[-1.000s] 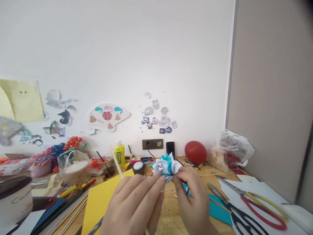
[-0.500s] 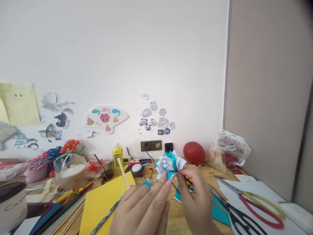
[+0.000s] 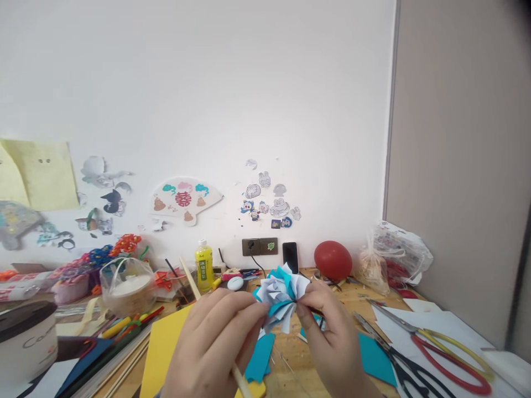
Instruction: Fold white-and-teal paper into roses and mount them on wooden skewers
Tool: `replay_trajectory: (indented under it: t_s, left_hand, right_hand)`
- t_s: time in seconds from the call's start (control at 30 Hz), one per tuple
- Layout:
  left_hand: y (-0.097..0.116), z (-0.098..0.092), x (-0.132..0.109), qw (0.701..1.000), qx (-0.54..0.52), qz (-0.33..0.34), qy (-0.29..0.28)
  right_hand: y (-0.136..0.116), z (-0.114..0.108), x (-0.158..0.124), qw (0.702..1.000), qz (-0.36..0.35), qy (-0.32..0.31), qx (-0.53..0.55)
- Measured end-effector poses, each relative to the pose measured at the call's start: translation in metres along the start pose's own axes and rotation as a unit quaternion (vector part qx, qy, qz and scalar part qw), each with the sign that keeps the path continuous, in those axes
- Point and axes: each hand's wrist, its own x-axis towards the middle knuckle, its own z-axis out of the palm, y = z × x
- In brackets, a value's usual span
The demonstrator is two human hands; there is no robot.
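A paper flower (image 3: 279, 293) with layered white and turquoise petals is held up between my two hands. My right hand (image 3: 329, 337) pinches the flower's right side between thumb and forefinger. On the other side, the fingertips of my left hand (image 3: 215, 337) are bent against the left petals. A pale wooden stick (image 3: 189, 279) runs through the left hand, its lower end (image 3: 241, 382) coming out below the palm. The flower's underside is mostly hidden. Turquoise paper (image 3: 260, 356) lies beneath the hands, and a yellow sheet (image 3: 160, 354) is partly covered by the left hand.
Black-handled scissors (image 3: 409, 370) and red-and-yellow-handled scissors (image 3: 448, 354) lie at the right on white paper. Behind stand a yellow bottle (image 3: 203, 268), a phone (image 3: 290, 257) and a red balloon (image 3: 333, 260). A paper cup (image 3: 31, 348) and thin sticks (image 3: 124, 367) are at left.
The flower has turned and dropped slightly. My left fingers have shifted from its lower front to its left edge, and the stick has tilted with that hand. The view has swung slightly left.
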Motion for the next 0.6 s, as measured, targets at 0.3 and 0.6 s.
replay_trajectory:
  t_s: [0.3,0.6]
  left_hand:
    - [0.005,0.005,-0.001,0.999,0.011,-0.044,0.013]
    - [0.008,0.006,-0.001,0.996,0.036,-0.056,0.06]
  right_hand:
    - [-0.002,0.001,-0.003,1.0,0.016,0.006,0.003]
    - [0.002,0.008,-0.013,0.997,0.063,0.019,0.031]
